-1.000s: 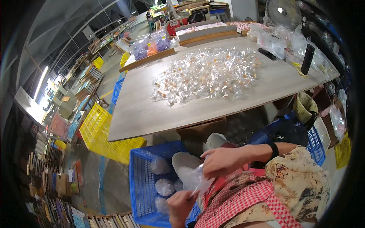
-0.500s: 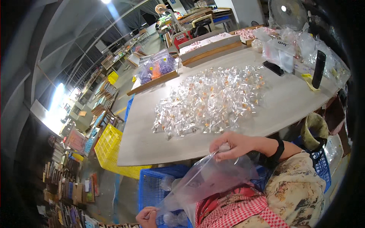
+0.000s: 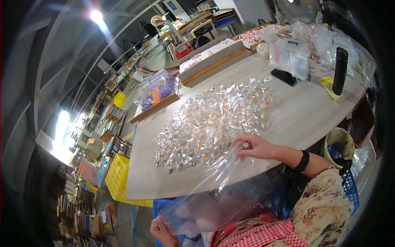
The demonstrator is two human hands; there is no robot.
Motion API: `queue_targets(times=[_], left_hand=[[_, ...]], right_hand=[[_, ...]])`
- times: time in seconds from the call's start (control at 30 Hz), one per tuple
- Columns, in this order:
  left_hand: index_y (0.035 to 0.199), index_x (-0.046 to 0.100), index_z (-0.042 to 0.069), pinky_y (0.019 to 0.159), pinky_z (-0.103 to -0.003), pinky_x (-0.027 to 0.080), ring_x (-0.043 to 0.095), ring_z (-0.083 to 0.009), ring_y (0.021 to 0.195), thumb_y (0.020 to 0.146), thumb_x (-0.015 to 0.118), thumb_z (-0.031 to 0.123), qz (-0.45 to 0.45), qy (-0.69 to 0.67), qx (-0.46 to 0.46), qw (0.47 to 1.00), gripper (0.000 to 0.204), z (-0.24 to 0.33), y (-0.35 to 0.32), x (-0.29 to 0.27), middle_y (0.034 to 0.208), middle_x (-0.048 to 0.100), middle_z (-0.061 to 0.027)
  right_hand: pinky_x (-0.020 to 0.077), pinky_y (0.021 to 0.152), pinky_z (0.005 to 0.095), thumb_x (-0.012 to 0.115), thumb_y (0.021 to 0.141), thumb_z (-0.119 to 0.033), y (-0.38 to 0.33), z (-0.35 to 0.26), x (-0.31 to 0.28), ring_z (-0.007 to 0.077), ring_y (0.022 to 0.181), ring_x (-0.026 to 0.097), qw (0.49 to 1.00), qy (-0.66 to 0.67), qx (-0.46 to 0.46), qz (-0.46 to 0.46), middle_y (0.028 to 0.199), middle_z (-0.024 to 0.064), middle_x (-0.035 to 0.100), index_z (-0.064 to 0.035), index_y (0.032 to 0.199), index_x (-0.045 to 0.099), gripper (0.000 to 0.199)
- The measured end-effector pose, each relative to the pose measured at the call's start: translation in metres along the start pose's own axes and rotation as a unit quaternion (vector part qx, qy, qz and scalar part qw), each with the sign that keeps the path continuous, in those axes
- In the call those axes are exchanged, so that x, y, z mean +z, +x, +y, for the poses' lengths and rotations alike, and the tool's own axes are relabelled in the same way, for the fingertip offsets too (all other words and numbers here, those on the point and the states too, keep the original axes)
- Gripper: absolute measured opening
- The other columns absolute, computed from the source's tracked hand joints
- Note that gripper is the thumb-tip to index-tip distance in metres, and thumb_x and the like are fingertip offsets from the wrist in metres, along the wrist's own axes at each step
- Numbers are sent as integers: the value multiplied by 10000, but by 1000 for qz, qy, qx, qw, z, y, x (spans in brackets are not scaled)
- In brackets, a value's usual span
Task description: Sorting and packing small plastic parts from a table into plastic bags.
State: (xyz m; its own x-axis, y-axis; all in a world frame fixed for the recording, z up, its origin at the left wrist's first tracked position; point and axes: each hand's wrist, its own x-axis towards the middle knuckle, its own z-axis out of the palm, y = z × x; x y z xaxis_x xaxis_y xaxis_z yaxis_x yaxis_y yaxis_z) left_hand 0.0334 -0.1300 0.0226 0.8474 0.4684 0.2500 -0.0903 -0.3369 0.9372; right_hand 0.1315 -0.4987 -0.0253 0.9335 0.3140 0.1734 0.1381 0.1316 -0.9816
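Observation:
A clear plastic bag [image 3: 197, 208] with dark markings is stretched between my two hands, in front of the table's near edge. My left hand [image 3: 161, 230], low at the lower edge, is closed on one corner of it. My right hand [image 3: 253, 148], raised over the near edge of the table, pinches the opposite corner. Just beyond the right hand, a broad pile of small clear-wrapped packets [image 3: 214, 119] with orange bits covers the middle of the table [image 3: 144, 177]. The bag looks flat, and nothing shows inside it.
A black cylinder [image 3: 340, 71] stands on a yellow label at the right, near a phone [image 3: 284, 77] and loose plastic bags [image 3: 325, 41]. Bags of purple and orange pieces [image 3: 158, 90] sit at the far left. A blue crate [image 3: 158, 203] and a yellow crate [image 3: 117, 177] stand below the edge.
Both hands have moved up slightly, and the bag is now spread wider with its markings showing. The view has shifted, so the table sits lower and further left.

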Motion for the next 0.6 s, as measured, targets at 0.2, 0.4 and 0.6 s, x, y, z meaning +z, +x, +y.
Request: queue_targets(times=[0.2, 0.4, 0.6], left_hand=[[652, 360, 116, 479, -230, 222, 277, -40, 570, 929, 514, 291, -1, 14, 52, 999, 362, 3, -12, 14, 619, 300, 69], [644, 361, 152, 451, -234, 215, 270, -49, 507, 887, 558, 387, 45, 79, 19, 996, 391, -6, -13, 23, 575, 281, 75], [645, 431, 155, 441, -223, 231, 303, -29, 498, 868, 595, 322, -112, -102, -103, 983, 324, -7, -12, 31, 574, 340, 90]], right_hand=[[463, 509, 221, 607, 853, -128, -6, 26, -6, 90, 619, 600, 996, 56, 26, 63, 741, 62, 646, -4, 901, 581, 135], [381, 456, 215, 616, 860, -216, -20, 54, -11, 54, 517, 510, 987, -88, 72, 117, 536, -4, 530, -37, 731, 592, 221], [326, 452, 256, 580, 880, -273, -24, 66, -18, 51, 473, 386, 960, -208, -10, 189, 507, -11, 433, -15, 658, 536, 344]])
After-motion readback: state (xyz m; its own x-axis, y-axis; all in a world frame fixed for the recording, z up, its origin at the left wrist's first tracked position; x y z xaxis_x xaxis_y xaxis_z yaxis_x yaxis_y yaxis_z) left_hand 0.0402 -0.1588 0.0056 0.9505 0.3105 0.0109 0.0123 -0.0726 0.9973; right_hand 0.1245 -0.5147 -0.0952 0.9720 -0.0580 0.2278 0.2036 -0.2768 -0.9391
